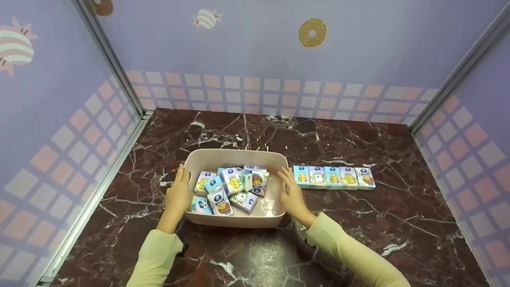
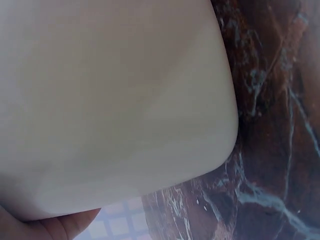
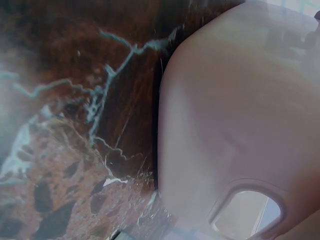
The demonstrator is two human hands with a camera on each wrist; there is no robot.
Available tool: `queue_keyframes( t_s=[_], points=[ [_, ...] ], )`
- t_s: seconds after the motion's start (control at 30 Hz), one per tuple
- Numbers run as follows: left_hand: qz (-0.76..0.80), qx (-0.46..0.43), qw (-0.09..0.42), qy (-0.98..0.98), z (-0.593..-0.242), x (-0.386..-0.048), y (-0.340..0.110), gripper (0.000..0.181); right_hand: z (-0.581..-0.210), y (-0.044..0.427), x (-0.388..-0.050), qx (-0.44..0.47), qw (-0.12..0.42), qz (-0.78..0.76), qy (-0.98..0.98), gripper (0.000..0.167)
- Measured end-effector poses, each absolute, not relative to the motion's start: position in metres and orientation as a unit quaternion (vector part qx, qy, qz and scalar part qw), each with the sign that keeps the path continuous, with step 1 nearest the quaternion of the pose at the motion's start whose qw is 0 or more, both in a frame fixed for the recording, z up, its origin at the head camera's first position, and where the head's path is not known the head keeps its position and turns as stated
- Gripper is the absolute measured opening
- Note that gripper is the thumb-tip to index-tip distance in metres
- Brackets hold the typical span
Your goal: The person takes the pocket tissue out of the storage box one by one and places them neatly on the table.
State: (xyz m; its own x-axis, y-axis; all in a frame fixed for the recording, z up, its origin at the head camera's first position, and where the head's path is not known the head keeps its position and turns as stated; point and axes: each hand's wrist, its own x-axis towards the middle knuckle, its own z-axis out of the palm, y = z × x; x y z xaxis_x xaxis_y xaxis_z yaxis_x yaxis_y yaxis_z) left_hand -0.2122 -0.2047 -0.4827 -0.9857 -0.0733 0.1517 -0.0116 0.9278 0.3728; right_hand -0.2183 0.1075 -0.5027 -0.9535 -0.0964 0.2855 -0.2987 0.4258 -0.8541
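Observation:
A pale pink plastic basket (image 1: 235,221) stands on the marble surface, holding a jumbled heap of pocket tissue packs (image 1: 233,181) with cartoon prints. Along its left end lies my left hand (image 1: 178,195), fingers extended against the wall and rim. My right hand (image 1: 294,197) rests at the opposite end, its fingers laid against the rim. The left wrist view is mostly filled by the basket's smooth outer wall (image 2: 125,100), with a fingertip at the lower edge. In the right wrist view, the end wall (image 3: 235,115) shows an oval handle hole.
Right of the basket, several tissue packs (image 1: 334,177) lie side by side in a straight row. Dark red veined marble (image 1: 255,255) forms the work surface. Purple patterned panels (image 1: 255,48) enclose it at the back and both sides, with metal posts at the corners.

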Motion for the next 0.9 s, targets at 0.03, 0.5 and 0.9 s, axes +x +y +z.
queue_keyframes(
  t_s=[0.03, 0.5, 0.9],
  points=[
    [-0.188, 0.020, 0.087, -0.978, -0.482, -0.211, -0.204, 0.064, -0.503, 0.108, -0.217, 0.118, 0.097, 0.523, -0.839, 0.053],
    [-0.179, 0.014, 0.103, -0.978, -0.485, -0.209, -0.201, 0.060, -0.477, 0.106, -0.233, 0.224, 0.073, 0.348, -0.908, 0.059],
    [-0.184, 0.029, 0.076, -0.979, -0.484, -0.211, -0.203, 0.068, -0.470, 0.085, -0.275, 0.223, -0.103, 0.353, -0.903, 0.061]
  ],
)
